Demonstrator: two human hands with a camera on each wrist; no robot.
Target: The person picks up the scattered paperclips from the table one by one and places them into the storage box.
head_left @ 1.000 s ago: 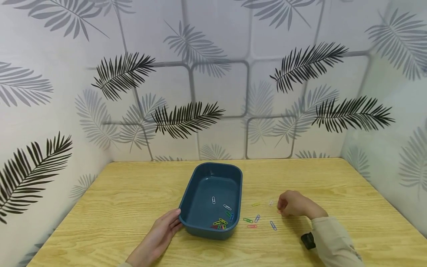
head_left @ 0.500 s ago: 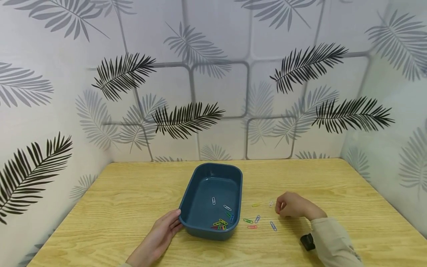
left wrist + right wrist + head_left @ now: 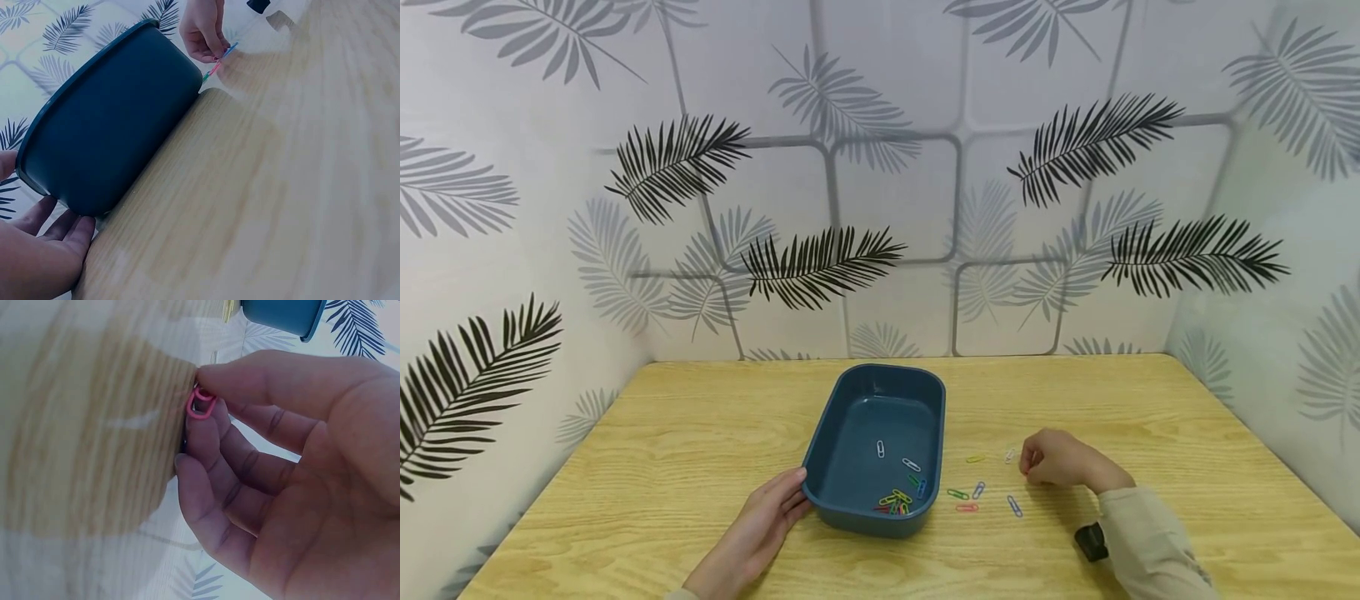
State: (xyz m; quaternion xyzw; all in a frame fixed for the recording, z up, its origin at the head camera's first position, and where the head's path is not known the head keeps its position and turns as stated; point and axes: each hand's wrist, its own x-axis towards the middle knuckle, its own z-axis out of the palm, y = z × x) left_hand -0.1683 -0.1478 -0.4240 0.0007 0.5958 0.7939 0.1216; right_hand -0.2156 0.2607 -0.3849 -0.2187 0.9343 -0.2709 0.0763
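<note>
A dark blue plastic bin stands on the wooden table, with white, green, blue, yellow and red paper clips lying inside, mostly toward its near end. My left hand grips the bin's near left corner, thumb at the rim and fingers against the outer wall. To the right of the bin, my right hand is down at the table. It pinches a pink paper clip between thumb and fingertips; in the head view the fingers hide that clip.
Loose on the table between bin and right hand lie a yellow clip, a white clip, a green clip, a pink-red clip and two blue clips, one nearer me. Leaf-patterned walls enclose the table.
My right fingers have closed on the pink paper clip, which showed under the fingertips a second ago, and shifted slightly left. My left hand and the bin have stayed put.
</note>
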